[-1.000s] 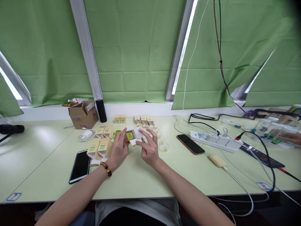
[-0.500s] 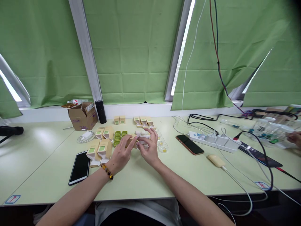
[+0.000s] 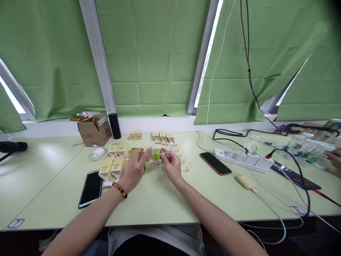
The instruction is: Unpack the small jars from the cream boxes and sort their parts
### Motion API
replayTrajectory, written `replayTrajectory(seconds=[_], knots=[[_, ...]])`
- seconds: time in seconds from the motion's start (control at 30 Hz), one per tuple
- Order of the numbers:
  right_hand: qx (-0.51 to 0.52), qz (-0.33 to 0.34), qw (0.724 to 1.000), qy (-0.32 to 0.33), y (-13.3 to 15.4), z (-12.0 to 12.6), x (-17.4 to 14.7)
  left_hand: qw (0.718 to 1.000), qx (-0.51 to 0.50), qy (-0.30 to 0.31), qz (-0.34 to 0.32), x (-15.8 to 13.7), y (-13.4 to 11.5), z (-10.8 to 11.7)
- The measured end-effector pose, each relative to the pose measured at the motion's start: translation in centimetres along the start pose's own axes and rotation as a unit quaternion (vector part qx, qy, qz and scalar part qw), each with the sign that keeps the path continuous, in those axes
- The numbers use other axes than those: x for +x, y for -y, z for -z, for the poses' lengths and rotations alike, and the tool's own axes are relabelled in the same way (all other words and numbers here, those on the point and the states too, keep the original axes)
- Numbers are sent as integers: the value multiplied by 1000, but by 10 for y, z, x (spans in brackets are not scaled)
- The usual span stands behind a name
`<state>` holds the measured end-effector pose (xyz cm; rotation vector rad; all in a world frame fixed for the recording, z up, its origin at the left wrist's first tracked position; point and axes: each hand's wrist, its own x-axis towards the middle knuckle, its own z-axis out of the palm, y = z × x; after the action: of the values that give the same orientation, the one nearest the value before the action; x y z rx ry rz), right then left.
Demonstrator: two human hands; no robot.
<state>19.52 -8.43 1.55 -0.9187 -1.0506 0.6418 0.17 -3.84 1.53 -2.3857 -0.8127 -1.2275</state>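
Over the middle of the table, my left hand (image 3: 135, 166) is closed around a small tan cardboard box (image 3: 145, 152), mostly hidden by the fingers. From its right end sticks out a clear plastic insert with a green piece inside (image 3: 156, 154). My right hand (image 3: 172, 166) pinches the right end of that insert between thumb and fingers. Behind and under my left hand, some green square jars (image 3: 132, 151) are partly covered. To the right of my hands lie several clear plastic pieces with yellowish centres (image 3: 186, 167).
Opened tan boxes (image 3: 118, 167) stand left of my hands, beside a phone (image 3: 90, 188). More small boxes (image 3: 163, 137) are at the back. A brown carton (image 3: 93, 134) and black cylinder (image 3: 114, 126) stand back left. Rightward lie another phone (image 3: 215, 163), power strip (image 3: 242, 159) and cables.
The clear insert with the green piece now shows out of the box's right end. My right hand has lowered slightly and turned to pinch the insert's end; my left hand still holds the box.
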Motion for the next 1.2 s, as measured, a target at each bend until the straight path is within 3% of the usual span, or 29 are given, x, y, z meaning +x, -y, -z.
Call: replayTrajectory(seconds=[0.07, 0.17, 0.33, 0.47, 0.53, 0.63, 0.73, 0.8, 0.9, 1.0, 1.1, 1.2], knots=[[49, -53, 997, -5, -3, -1, 2, 1000, 5, -2, 15, 1, 3, 1], [63, -80, 995, -18, -6, 0, 4, 999, 5, -1, 37, 2, 7, 2], [30, -63, 998, -5, -4, 4, 9, 997, -33, -43, 61, 5, 14, 2], [-78, -18, 994, 76, 0, 9, 11, 988, -86, -104, 73, 6, 23, 1], [-173, 10, 976, 129, 3, 10, 9, 983, -109, -131, 73, 5, 26, -1], [-326, 40, 926, 187, 8, 9, 3, 978, -132, -148, 59, 2, 26, -2], [-435, 57, 871, 219, 10, 6, -3, 977, -147, -148, 50, -1, 25, -3], [-472, 65, 849, 228, 11, 5, -5, 977, -154, -137, 54, -2, 25, -4], [-487, 66, 840, 231, 12, 5, -6, 976, -169, -120, 64, -5, 25, -7], [-467, 66, 850, 232, 13, 5, -6, 966, -208, -126, 88, -6, 23, -9], [-419, 96, 879, 206, 11, 6, -6, 917, -341, -120, 170, 0, 15, -6], [-371, 142, 905, 153, 6, 6, -5, 791, -536, -72, 286, 10, 6, 0]])
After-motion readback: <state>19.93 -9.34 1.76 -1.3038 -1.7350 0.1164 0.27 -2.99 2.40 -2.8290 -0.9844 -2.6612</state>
